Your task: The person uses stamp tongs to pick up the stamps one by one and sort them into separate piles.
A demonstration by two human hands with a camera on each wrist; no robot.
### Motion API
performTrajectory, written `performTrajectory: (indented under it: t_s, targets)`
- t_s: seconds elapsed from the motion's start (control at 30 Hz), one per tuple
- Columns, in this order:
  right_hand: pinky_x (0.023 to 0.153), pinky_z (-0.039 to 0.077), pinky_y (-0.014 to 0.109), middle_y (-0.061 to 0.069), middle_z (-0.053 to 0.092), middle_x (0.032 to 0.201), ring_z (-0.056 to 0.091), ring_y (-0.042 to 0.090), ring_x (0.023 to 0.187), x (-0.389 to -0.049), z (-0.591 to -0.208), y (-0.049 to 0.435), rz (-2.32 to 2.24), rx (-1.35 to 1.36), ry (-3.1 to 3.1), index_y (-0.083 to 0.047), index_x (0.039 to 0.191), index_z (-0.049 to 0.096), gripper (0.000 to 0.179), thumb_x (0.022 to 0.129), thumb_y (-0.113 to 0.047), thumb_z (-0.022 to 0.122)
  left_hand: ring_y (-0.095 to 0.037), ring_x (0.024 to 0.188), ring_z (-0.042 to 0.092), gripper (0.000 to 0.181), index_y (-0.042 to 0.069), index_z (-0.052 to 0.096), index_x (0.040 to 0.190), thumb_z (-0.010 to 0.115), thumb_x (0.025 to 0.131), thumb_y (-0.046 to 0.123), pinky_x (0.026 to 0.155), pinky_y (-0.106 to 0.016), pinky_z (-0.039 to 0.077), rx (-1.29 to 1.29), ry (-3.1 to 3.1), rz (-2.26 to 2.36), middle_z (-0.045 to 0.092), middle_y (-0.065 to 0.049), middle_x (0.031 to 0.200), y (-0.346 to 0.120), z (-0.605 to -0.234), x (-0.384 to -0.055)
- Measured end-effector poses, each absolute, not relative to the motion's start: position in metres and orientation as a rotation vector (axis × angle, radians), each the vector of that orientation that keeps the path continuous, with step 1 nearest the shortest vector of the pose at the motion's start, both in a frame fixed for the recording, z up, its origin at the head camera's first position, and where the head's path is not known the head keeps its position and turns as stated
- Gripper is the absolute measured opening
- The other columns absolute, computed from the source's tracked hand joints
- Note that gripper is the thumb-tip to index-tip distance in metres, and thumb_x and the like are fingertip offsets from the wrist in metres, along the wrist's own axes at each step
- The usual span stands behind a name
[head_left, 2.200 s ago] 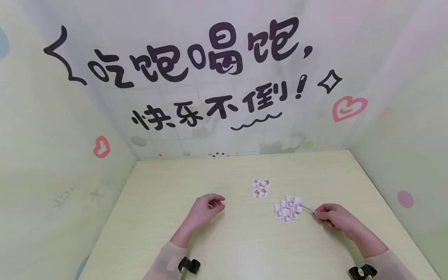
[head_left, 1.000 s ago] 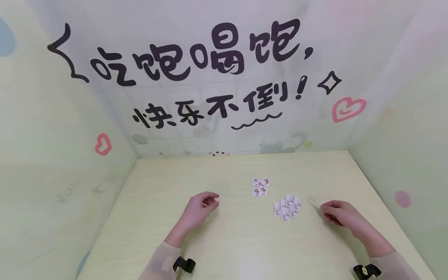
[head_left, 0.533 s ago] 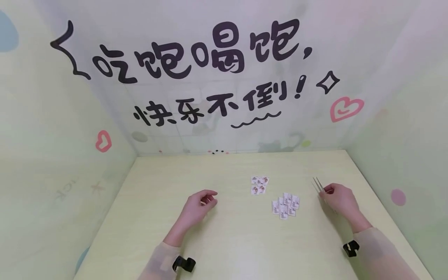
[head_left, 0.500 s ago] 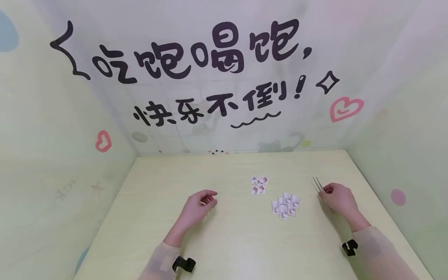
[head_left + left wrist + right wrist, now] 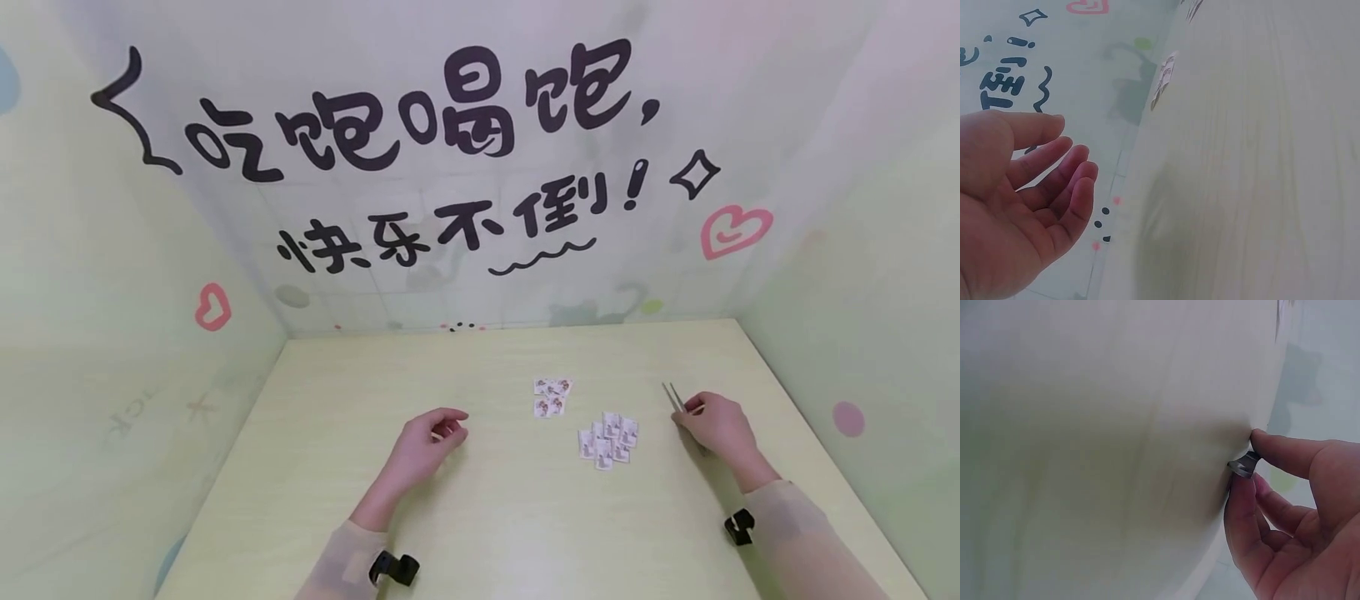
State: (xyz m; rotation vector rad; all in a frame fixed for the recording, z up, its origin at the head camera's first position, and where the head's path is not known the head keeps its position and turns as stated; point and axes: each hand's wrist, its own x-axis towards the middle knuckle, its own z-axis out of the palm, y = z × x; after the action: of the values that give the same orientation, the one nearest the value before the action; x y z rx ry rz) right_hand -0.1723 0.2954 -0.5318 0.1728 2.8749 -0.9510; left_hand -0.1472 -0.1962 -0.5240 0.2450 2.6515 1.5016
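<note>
My right hand (image 5: 718, 423) pinches a pair of metal tweezers (image 5: 677, 403) between thumb and fingers, low over the right side of the table; the prongs stand apart and point to the back wall. In the right wrist view the blunt end of the tweezers (image 5: 1244, 464) shows between thumb and finger. To the left of that hand lies an overlapping cluster of small white squares with grey-purple prints (image 5: 606, 440). Farther back is a smaller group of squares with reddish prints (image 5: 551, 397). My left hand (image 5: 431, 446) holds nothing, its fingers loosely bent above the table.
The pale wooden table (image 5: 510, 517) meets a back wall (image 5: 420, 283) printed with large black characters. Side walls (image 5: 847, 350) rise along its left and right edges. Each wrist carries a black band with a small camera (image 5: 395, 568).
The tweezers' tips have left the right-hand cluster of squares. My right hand has moved farther back, turning the tweezers toward the back wall. My left hand has shifted slightly left.
</note>
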Motion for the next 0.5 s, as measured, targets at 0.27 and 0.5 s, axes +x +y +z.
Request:
performTrajectory:
  t_s: [0.27, 0.5]
  targets:
    - [0.070, 0.054, 0.043, 0.022, 0.071, 0.101, 0.066, 0.032, 0.086, -0.1738, -0.5330, 0.2927, -0.976, 0.173, 2.855, 0.008, 0.112, 0.064, 0.041, 0.099, -0.029, 0.074, -0.019, 0.089, 0.064, 0.028, 0.005, 0.074, 0.128, 0.075, 0.102, 0.014, 0.070, -0.030, 0.056, 0.240, 2.663, 1.509, 0.068, 0.001, 0.097, -0.1951, -0.5243, -0.1478]
    - [0.079, 0.056, 0.053, 0.033, 0.067, 0.115, 0.067, 0.043, 0.097, -0.1718, -0.5250, 0.2920, -0.932, 0.166, 2.858, 0.015, 0.129, 0.056, 0.058, 0.103, -0.036, 0.068, -0.017, 0.090, 0.064, 0.028, 0.004, 0.074, 0.129, 0.075, 0.102, 0.013, 0.076, -0.029, 0.056, 0.238, 2.699, 1.486, 0.068, 0.002, 0.098, -0.1975, -0.5263, -0.1494]
